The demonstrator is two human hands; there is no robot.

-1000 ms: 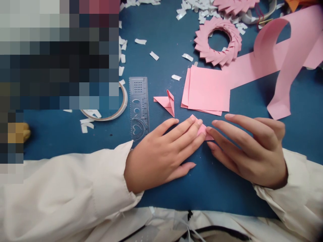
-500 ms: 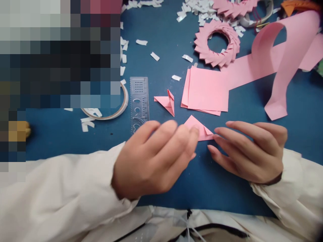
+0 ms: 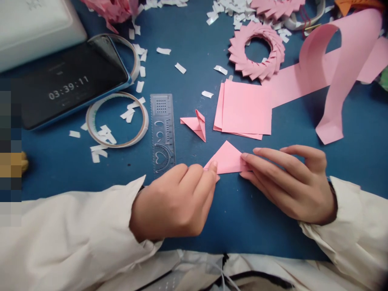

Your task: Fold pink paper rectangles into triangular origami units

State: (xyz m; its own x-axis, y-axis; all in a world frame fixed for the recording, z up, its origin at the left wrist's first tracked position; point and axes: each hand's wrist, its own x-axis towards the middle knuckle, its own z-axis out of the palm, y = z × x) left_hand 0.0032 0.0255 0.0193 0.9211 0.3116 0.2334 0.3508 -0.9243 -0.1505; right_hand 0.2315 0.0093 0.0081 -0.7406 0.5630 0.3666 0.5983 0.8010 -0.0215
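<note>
A folded pink paper triangle [image 3: 228, 159] lies between my hands, its peak pointing away from me. My left hand [image 3: 178, 200] pinches its left corner between thumb and curled fingers. At the right corner, my right hand [image 3: 287, 182] grips the paper between thumb and fingertips. Beyond the triangle is a stack of pink paper squares [image 3: 247, 107]. A small folded pink piece [image 3: 196, 124] sits to the left of the stack, beside a clear ruler [image 3: 163, 133].
A pink paper ring [image 3: 235, 50] and a curling pink strip [image 3: 351, 68] lie at the back right. Tape rolls [image 3: 144, 121], a phone [image 3: 72, 81] and a white box [image 3: 36, 28] occupy the left. White scraps [image 3: 230, 12] are scattered across the blue table [image 3: 242, 230].
My left hand has moved left, from the triangle's upper face to its left corner. My right hand has shifted left and closed on the right corner. The small flap there no longer stands out.
</note>
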